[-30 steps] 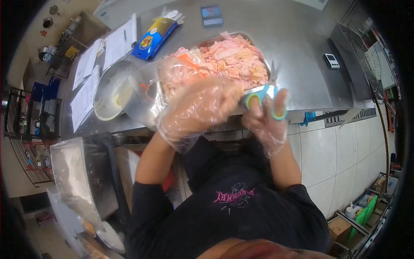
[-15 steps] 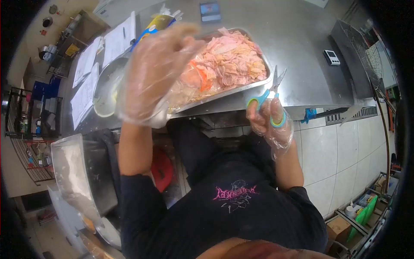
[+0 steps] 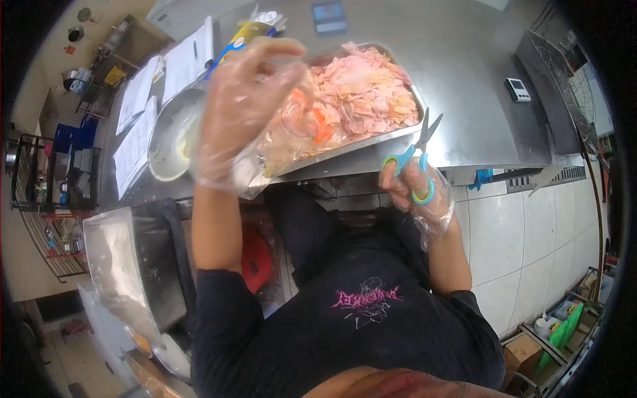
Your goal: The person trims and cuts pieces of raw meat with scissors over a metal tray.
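My left hand point(image 3: 249, 109), in a clear plastic glove, is raised over the left end of a metal tray point(image 3: 361, 140). Its fingers are bent, with a gap between thumb and forefinger, and nothing shows in them. Pale pink raw meat or skin pieces point(image 3: 371, 93) are heaped in the tray. Clear plastic with an orange-red part point(image 3: 323, 127) lies at the tray's left side, partly behind my left hand. Gloved too, my right hand point(image 3: 424, 192) holds scissors point(image 3: 423, 142) by their blue-and-green handles. The blades point up, slightly apart, just off the tray's right corner.
A bowl point(image 3: 162, 149) with pale residue stands left of the tray. Papers point(image 3: 136, 99), a pen and a blue-yellow package point(image 3: 242, 41) are beyond it. A phone point(image 3: 329, 18) and a small white timer point(image 3: 517, 89) rest on the steel table point(image 3: 458, 73). A floury bin point(image 3: 116, 259) stands lower left.
The view has shifted slightly. My left hand stays over the tray's left end, its fingers bent a little differently. My right hand still holds the scissors beside the tray.
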The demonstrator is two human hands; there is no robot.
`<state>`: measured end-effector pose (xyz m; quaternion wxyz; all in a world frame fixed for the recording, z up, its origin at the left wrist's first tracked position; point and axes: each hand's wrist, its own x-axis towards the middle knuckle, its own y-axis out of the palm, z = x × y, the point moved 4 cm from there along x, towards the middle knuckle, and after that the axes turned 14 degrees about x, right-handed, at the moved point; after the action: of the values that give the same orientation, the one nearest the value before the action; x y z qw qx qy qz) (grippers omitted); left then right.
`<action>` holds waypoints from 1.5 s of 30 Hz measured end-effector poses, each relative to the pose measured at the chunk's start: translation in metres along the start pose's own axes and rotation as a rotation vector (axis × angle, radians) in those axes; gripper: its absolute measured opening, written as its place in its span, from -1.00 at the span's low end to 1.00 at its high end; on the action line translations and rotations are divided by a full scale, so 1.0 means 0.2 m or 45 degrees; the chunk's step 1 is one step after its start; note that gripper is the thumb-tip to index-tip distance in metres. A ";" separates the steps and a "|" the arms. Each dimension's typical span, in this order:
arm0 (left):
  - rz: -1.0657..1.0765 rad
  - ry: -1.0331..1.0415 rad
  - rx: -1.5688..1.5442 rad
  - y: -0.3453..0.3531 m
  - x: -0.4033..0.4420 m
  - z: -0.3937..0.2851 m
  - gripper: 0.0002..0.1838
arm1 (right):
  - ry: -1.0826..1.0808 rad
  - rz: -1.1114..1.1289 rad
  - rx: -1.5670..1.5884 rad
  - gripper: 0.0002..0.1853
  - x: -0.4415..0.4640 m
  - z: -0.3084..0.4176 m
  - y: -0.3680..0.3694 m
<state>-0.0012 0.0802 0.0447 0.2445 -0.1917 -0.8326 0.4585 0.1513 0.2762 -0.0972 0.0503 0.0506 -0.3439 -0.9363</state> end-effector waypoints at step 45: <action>-0.463 -0.240 -0.347 -0.02 -0.43 0.26 -0.86 | -0.357 -0.035 -0.547 -0.57 0.43 0.09 0.36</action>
<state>0.0373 -0.0024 0.0048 0.2162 -0.0262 -0.9268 0.3061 0.0678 0.2219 -0.0417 -0.0009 -0.0869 -0.1399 -0.9864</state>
